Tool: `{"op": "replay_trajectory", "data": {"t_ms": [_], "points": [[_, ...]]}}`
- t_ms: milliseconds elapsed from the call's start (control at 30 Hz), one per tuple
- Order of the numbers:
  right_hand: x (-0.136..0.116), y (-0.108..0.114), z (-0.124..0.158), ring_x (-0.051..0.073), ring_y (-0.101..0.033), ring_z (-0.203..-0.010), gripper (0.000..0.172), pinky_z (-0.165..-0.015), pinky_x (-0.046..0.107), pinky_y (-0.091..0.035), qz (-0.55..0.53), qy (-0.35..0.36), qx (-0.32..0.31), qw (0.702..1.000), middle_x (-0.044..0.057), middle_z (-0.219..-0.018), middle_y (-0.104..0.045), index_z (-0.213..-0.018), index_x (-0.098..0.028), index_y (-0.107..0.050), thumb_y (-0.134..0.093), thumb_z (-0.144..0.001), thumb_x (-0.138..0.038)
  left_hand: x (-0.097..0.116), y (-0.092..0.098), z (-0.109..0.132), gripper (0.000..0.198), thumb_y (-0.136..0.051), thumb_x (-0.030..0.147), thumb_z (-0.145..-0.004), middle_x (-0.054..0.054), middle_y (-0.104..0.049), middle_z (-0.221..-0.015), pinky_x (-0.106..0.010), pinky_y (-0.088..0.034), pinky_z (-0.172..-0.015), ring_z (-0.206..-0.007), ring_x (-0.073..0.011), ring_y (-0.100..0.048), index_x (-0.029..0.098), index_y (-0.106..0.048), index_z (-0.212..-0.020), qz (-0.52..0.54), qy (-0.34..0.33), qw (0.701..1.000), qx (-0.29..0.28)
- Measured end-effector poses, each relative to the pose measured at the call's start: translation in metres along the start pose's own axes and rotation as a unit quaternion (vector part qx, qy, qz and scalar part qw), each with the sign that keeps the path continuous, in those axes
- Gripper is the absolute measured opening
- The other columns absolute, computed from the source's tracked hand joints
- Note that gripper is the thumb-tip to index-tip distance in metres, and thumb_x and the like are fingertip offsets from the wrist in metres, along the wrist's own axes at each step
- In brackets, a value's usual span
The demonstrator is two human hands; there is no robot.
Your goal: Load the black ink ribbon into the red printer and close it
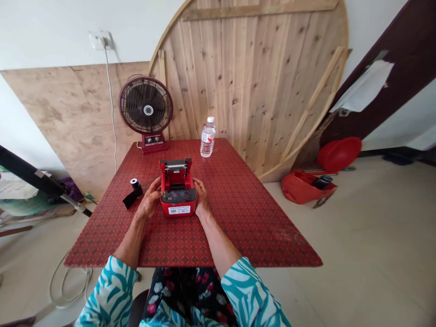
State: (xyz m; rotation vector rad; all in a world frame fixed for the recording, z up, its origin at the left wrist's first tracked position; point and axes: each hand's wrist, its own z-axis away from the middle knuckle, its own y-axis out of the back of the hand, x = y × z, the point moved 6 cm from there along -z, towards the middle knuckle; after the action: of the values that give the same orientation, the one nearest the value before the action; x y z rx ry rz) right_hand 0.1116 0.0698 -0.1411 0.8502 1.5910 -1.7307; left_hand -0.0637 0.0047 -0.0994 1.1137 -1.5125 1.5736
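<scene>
A small red and dark grey label printer (179, 209) sits on the red patterned table (231, 236), its lid standing up at the back. A white label with print is stuck on its near face. My left hand (151, 199) is closed against the printer's left side, with the thumb near the top edge. On the other side, my right hand (201, 195) holds the printer's right wall, its fingers partly hidden behind it. Left of my left hand, a small paper roll (134, 183) stands on end with a dark strip (132, 198) pulled out from it.
A dark red fan (147, 109) stands at the table's far left, with a clear water bottle (208, 138) to its right. A round wooden board (238, 81) leans on the wall behind. Right of the table, a red bag (296, 187) lies on the floor.
</scene>
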Motion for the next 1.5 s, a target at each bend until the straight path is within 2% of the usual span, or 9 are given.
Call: {"op": "replay_trajectory", "data": {"t_ms": [167,300,400,533,633,1033,1267,1367,1500], "points": [[0.001,0.0,0.0,0.013,-0.057,-0.058,0.037,-0.056,0.025,-0.042,-0.008,-0.006,0.002,1.0,-0.004,-0.069,-0.069,-0.092,-0.023,-0.067,-0.071,-0.063,-0.045,0.007,0.001,0.002,0.074,-0.066,0.025,-0.061,-0.011,-0.052,-0.143,-0.039,-0.048,-0.096,-0.127,-0.032,-0.052,0.021,-0.053,-0.134,-0.061,-0.021,0.998,0.022],[0.001,-0.001,0.001,0.014,-0.058,-0.06,0.036,-0.058,0.026,-0.043,-0.001,-0.007,0.001,1.0,-0.004,-0.07,-0.069,-0.092,-0.022,-0.067,-0.07,-0.064,-0.045,0.035,-0.011,-0.001,0.054,-0.063,0.033,-0.076,-0.009,-0.058,-0.138,-0.039,-0.04,-0.106,-0.132,-0.0287,-0.047,0.02,-0.06,-0.129,-0.273,-0.114,0.955,0.04],[0.001,0.0,0.0,0.014,-0.058,-0.062,0.037,-0.06,0.027,-0.044,0.005,0.005,-0.001,1.0,-0.003,-0.073,-0.07,-0.094,-0.022,-0.068,-0.068,-0.065,-0.045,0.054,-0.045,-0.013,0.032,-0.052,0.028,-0.087,-0.01,-0.068,-0.123,-0.04,-0.04,-0.106,-0.12,-0.0264,-0.058,0.018,-0.07,-0.112,-0.528,-0.147,0.836,-0.035],[0.003,0.003,-0.004,0.015,-0.06,-0.068,0.036,-0.064,0.027,-0.045,0.025,0.016,0.0,1.0,-0.002,-0.078,-0.071,-0.094,-0.022,-0.068,-0.067,-0.066,-0.045,0.05,-0.08,-0.036,0.035,-0.042,0.02,-0.093,-0.01,-0.068,-0.123,-0.039,-0.044,-0.1,-0.116,-0.0255,-0.062,0.021,-0.07,-0.113,-0.789,-0.07,0.59,-0.154],[0.006,0.005,-0.006,0.015,-0.061,-0.07,0.037,-0.065,0.027,-0.045,0.041,0.018,-0.002,0.999,-0.002,-0.079,-0.07,-0.095,-0.023,-0.068,-0.066,-0.066,-0.046,0.039,-0.089,-0.05,0.032,-0.045,0.02,-0.091,-0.015,-0.073,-0.108,-0.036,-0.051,-0.084,-0.101,-0.0282,-0.069,0.017,-0.072,-0.107,-0.825,-0.003,0.527,-0.204],[0.005,0.005,-0.005,0.016,-0.061,-0.072,0.035,-0.067,0.028,-0.047,0.02,0.009,0.003,1.0,-0.002,-0.08,-0.07,-0.093,-0.023,-0.068,-0.068,-0.064,-0.042,0.034,-0.091,-0.057,0.037,-0.063,0.018,-0.081,-0.004,-0.072,-0.114,-0.022,-0.05,-0.082,-0.104,-0.0182,-0.067,0.023,-0.064,-0.118,-0.793,0.008,0.535,-0.291],[0.005,0.005,-0.004,0.016,-0.061,-0.072,0.038,-0.065,0.027,-0.047,0.011,0.0,0.002,1.0,-0.002,-0.079,-0.071,-0.093,-0.023,-0.067,-0.069,-0.061,-0.044,0.069,-0.109,-0.032,0.046,-0.058,0.017,-0.084,-0.009,-0.064,-0.129,-0.034,-0.049,-0.094,-0.116,-0.0251,-0.061,0.025,-0.057,-0.129,-0.812,-0.115,0.517,-0.245],[0.005,0.003,-0.003,0.016,-0.061,-0.068,0.038,-0.064,0.028,-0.047,0.003,-0.003,-0.005,1.0,-0.002,-0.077,-0.071,-0.094,-0.023,-0.066,-0.069,-0.062,-0.045,0.101,-0.095,-0.024,0.05,-0.059,0.024,-0.084,-0.008,-0.065,-0.126,-0.032,-0.048,-0.095,-0.112,-0.0235,-0.063,0.024,-0.054,-0.135,-0.76,-0.18,0.594,-0.193],[0.005,0.004,-0.003,0.017,-0.062,-0.065,0.038,-0.063,0.029,-0.047,0.017,0.001,0.0,1.0,-0.002,-0.075,-0.071,-0.094,-0.023,-0.067,-0.069,-0.064,-0.045,0.131,-0.034,-0.035,0.046,-0.058,0.026,-0.078,-0.004,-0.07,-0.107,-0.03,-0.051,-0.084,-0.09,-0.0192,-0.067,0.021,-0.061,-0.124,-0.655,-0.193,0.728,-0.063]]}}
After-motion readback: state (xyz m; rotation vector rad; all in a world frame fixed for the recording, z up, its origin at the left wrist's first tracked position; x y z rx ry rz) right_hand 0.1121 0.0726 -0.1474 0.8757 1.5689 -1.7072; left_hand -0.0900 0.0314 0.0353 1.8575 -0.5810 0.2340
